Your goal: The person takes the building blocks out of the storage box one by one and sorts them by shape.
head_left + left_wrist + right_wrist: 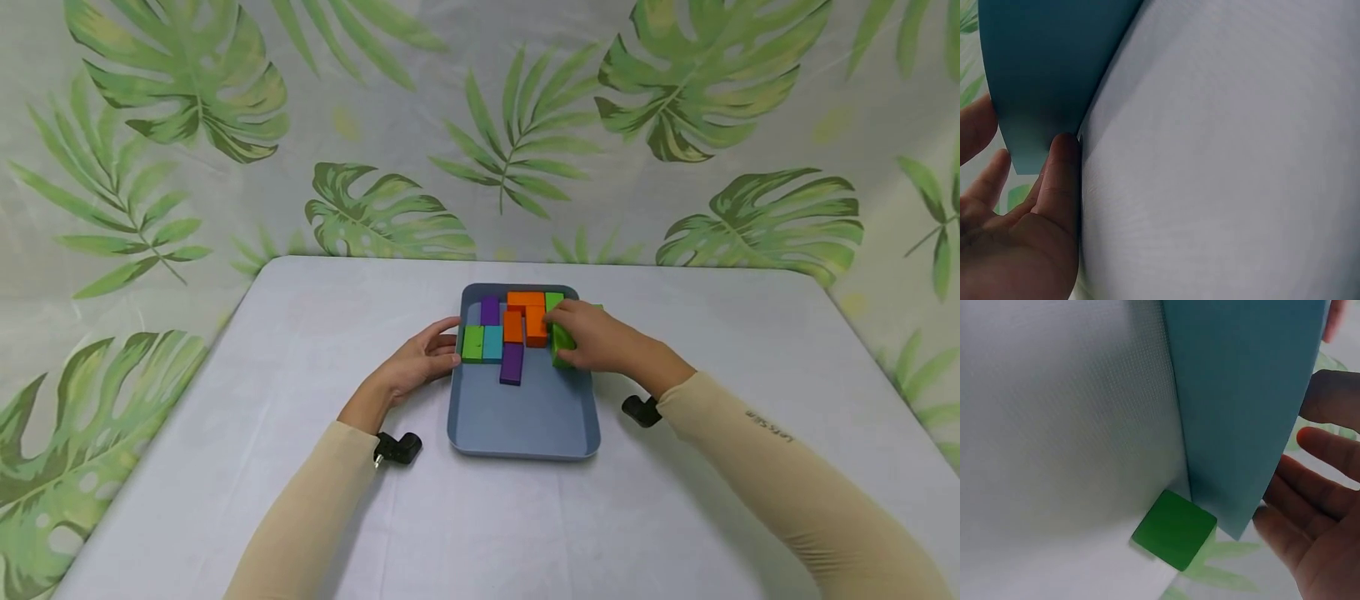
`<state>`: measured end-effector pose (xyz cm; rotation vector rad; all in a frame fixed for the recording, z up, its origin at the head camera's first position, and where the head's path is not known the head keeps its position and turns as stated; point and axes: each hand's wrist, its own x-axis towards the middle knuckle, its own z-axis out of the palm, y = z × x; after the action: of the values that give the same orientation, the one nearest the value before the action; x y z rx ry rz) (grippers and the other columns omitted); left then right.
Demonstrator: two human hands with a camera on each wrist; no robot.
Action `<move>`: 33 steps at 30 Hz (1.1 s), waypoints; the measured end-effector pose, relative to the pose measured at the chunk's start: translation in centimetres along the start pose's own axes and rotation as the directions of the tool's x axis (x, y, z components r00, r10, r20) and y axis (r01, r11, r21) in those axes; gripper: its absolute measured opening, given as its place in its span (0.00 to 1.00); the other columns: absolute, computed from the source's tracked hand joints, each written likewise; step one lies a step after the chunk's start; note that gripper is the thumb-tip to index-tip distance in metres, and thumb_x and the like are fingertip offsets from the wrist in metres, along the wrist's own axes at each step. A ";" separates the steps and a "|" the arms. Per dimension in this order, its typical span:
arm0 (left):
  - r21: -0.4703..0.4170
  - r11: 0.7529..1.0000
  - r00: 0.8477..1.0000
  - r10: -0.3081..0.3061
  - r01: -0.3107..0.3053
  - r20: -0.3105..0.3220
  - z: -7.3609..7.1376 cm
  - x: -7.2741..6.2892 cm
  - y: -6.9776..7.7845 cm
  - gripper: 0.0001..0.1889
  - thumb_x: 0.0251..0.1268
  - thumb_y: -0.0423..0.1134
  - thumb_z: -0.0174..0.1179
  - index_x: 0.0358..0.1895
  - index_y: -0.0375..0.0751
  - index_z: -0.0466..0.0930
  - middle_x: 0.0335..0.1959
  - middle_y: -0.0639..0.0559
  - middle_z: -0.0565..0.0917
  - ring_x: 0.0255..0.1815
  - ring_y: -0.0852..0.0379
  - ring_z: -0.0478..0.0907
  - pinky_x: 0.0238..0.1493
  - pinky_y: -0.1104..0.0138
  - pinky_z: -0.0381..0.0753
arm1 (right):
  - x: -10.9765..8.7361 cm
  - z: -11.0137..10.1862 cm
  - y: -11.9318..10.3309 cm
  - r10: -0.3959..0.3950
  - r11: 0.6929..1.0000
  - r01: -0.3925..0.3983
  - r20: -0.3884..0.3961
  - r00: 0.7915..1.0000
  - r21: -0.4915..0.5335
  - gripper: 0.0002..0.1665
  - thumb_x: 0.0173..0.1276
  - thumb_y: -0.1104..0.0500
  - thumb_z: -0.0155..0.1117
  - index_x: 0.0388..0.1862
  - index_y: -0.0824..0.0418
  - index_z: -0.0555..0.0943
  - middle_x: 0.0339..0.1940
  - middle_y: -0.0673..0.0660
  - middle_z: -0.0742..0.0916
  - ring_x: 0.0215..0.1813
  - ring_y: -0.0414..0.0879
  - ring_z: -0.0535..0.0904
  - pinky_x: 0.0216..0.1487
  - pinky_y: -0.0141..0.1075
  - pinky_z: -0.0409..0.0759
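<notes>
A blue-grey tray point(523, 425) lies on the table with several coloured blocks in its far half. My left hand point(420, 360) is at the tray's left side; in the left wrist view its thumb point(1060, 162) lies along the outer wall. My right hand point(596, 337) reaches over the right rim and pinches a green block point(562, 346), partly hidden under the fingers. Just left of that hand is an orange block point(536, 327). Another green block point(554, 299) sits beyond the fingertips, at the far edge.
Inside the tray are a far purple block point(490, 311), a smaller orange block point(513, 327), a green block point(473, 344), a teal block point(492, 344) and a nearer purple block point(512, 365). Outside the right wall stands a green block point(1175, 530). Leaf-patterned cloth point(517, 150) hangs behind the table.
</notes>
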<state>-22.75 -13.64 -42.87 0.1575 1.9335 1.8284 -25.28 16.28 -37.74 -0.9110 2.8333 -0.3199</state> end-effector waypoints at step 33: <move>0.004 1.000 1.000 0.007 -0.007 -0.007 0.3 -0.2 0.2 0.39 0.70 0.25 0.54 0.80 0.51 0.51 0.75 0.36 0.62 0.75 0.42 0.63 0.72 0.54 0.69 | -2.2 1.1 -0.6 -0.118 0.989 0.115 -0.029 0.993 -0.091 0.31 0.58 0.52 0.76 0.58 0.62 0.81 0.52 0.60 0.81 0.50 0.51 0.75 0.55 0.44 0.81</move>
<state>-22.50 -13.40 -42.68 0.1591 1.9440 1.8322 -22.93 16.91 -38.51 -1.1017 2.8515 -0.2261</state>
